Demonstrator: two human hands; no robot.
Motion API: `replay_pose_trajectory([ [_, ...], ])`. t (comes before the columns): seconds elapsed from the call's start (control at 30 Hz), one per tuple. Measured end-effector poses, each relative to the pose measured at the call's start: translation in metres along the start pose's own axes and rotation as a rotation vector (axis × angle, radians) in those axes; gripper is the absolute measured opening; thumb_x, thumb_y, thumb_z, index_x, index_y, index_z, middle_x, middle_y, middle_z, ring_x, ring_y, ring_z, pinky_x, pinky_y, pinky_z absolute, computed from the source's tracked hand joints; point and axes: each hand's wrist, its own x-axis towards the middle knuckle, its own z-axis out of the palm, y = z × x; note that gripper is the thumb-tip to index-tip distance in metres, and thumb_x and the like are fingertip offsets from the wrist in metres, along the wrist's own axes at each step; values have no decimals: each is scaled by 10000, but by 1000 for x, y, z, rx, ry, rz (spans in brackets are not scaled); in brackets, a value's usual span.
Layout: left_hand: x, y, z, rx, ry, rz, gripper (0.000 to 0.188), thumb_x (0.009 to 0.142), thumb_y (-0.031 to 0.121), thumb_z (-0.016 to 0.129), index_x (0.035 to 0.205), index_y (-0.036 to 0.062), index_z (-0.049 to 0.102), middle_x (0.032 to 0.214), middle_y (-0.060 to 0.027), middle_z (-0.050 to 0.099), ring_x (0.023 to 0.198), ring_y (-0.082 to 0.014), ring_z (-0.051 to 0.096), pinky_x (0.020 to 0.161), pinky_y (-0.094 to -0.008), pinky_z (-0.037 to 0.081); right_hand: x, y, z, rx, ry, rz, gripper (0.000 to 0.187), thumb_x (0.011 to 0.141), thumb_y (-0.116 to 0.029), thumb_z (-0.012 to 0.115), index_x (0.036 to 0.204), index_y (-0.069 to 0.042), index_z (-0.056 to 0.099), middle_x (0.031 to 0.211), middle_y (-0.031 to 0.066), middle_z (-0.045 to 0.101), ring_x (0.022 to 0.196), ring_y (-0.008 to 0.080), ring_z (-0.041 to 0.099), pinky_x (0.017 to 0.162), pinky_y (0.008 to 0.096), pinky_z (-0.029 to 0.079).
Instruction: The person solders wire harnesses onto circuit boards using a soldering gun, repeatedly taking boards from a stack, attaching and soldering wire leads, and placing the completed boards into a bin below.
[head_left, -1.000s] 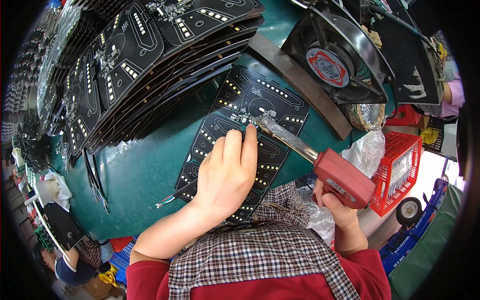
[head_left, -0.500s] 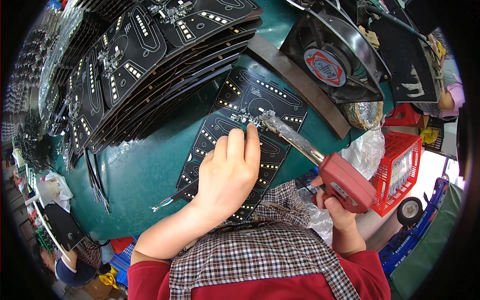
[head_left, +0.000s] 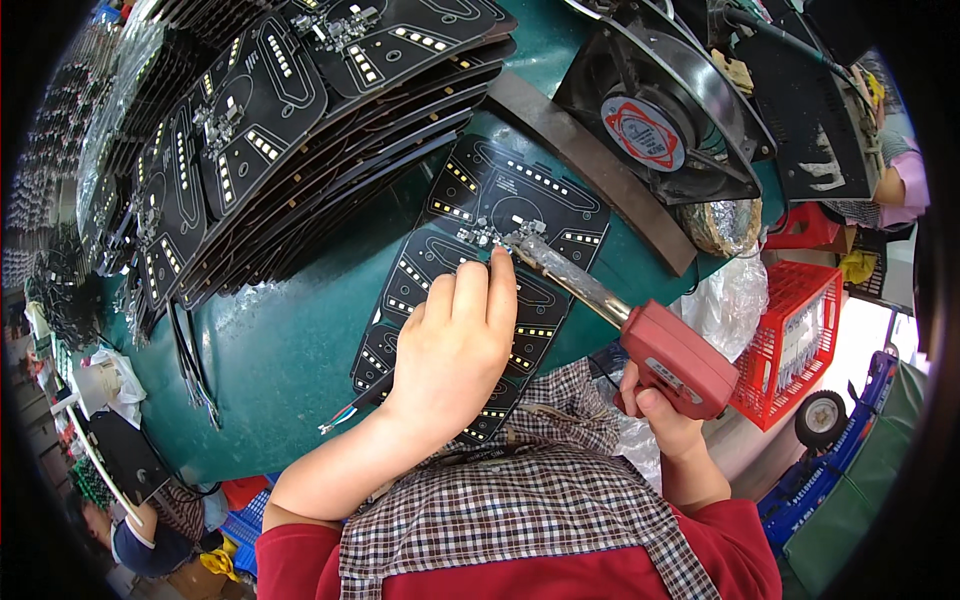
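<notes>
A black circuit board (head_left: 575, 205) with rows of small white and yellow LEDs lies on the green table in front of me. My left hand (head_left: 455, 345) rests over it, fingers curled and pressed together, the index fingertip at the small parts in its middle. A black multi-wire cable (head_left: 375, 391) passes beneath this hand, its coloured bare ends sticking out by the wrist; the rest is hidden by the palm. Wrapped round a red soldering gun (head_left: 682, 362), my right hand (head_left: 665, 418) holds its metal tip against the board beside the left fingertip.
A tall stack of similar boards (head_left: 290, 100) fills the upper left, wires hanging from it. A dark metal bar (head_left: 600, 170) and a black fan (head_left: 650, 120) stand beyond the board. A red crate (head_left: 785, 340) sits at right. Other people work at both sides.
The soldering gun and my right hand have shifted slightly left. The cable's coloured ends have moved a little right and down. My left fingers stay at the same spot on the board.
</notes>
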Motion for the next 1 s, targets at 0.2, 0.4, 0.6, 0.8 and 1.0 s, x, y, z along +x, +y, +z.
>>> replay_pose_trajectory([
  [0.2,2,6,0,119,0,10,400,699,91,570,1078,-37,574,781,-30,478,678,-121,504,505,-191,452,-1,10,-2,-381,82,-186,584,765,-208,727,1227,62,494,1094,124,617,717,93,547,665,247,460],
  [0.4,1,8,1,204,0,29,401,696,94,575,1076,-34,597,772,-21,481,680,-111,501,489,-178,429,0,-6,9,-62,97,-165,656,768,-227,723,1277,74,437,963,113,652,591,48,501,579,201,431],
  [0.6,0,8,0,172,-15,18,406,697,90,574,1083,-34,600,752,-14,466,675,-111,502,481,-183,429,-4,-2,7,-56,94,-134,692,752,-210,737,1294,74,414,979,116,642,607,41,503,550,171,405],
  [0.8,-3,5,2,17,47,10,396,705,79,562,1085,-27,590,748,-27,458,667,-122,513,484,-203,456,-3,-2,10,-3,107,-96,711,739,-169,744,1310,69,394,990,118,639,629,35,508,554,165,407],
  [1.0,-3,5,5,-50,68,-9,392,701,65,561,1079,-38,584,738,-35,444,647,-126,521,488,-210,477,-2,-3,10,44,85,-85,716,744,-137,737,1326,64,371,1004,119,635,671,41,530,572,162,418],
])
